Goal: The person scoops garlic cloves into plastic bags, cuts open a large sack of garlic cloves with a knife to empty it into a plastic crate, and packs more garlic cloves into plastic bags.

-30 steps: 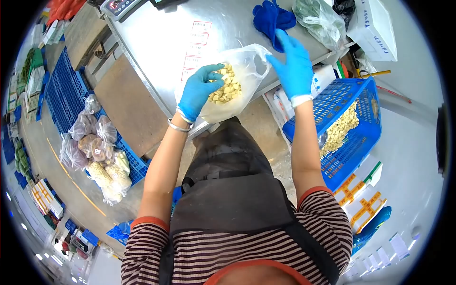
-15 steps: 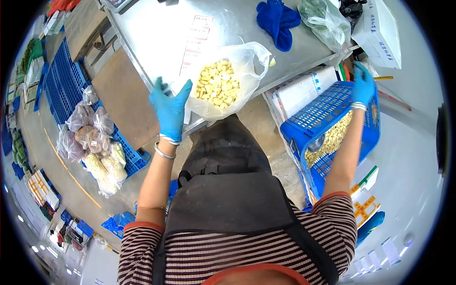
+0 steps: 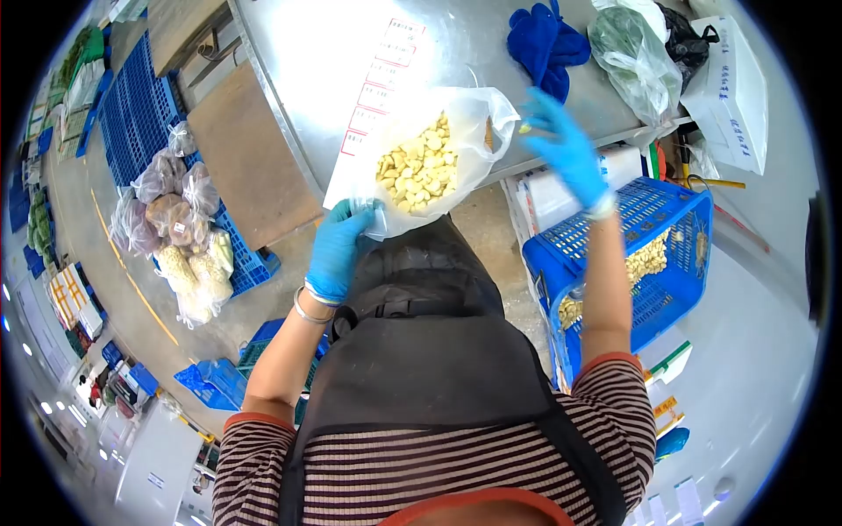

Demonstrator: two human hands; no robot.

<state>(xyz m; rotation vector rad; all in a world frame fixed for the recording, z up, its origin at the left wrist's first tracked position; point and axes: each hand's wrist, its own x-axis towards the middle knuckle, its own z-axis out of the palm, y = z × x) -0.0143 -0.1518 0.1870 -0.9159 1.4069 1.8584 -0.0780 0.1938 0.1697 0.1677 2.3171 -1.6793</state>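
"Near the upper centre of the frame, what do we have before us?"

"We have a translucent white plastic bag (image 3: 487, 114) by the front edge of a shiny metal table (image 3: 474, 44), its mouth spread around flat, pale yellow pieces (image 3: 419, 171)."

"And our hands?"

"Our left hand (image 3: 333, 259), in a thin blue glove, is closed on the bag's lower left edge, fingers and thumb together on the film. Our right hand (image 3: 568, 158), gloved alike, is just right of the bag, blurred, its fingers apart. A tiny pale bit (image 3: 525, 129) shows at its fingertips; we cannot tell whether they touch it."

"So which step are we at?"

"We judge it to be steadying the filled bag with one side while the other is free. Any move on the bag would call for a firm left pinch and a level mouth, so we spill nothing."

"What lies around us?"

"A crumpled dark blue cloth (image 3: 548, 48) at the upper right, and lower, right of centre, a blue perforated plastic crate (image 3: 702, 280) with more pale pieces (image 3: 647, 260) inside."
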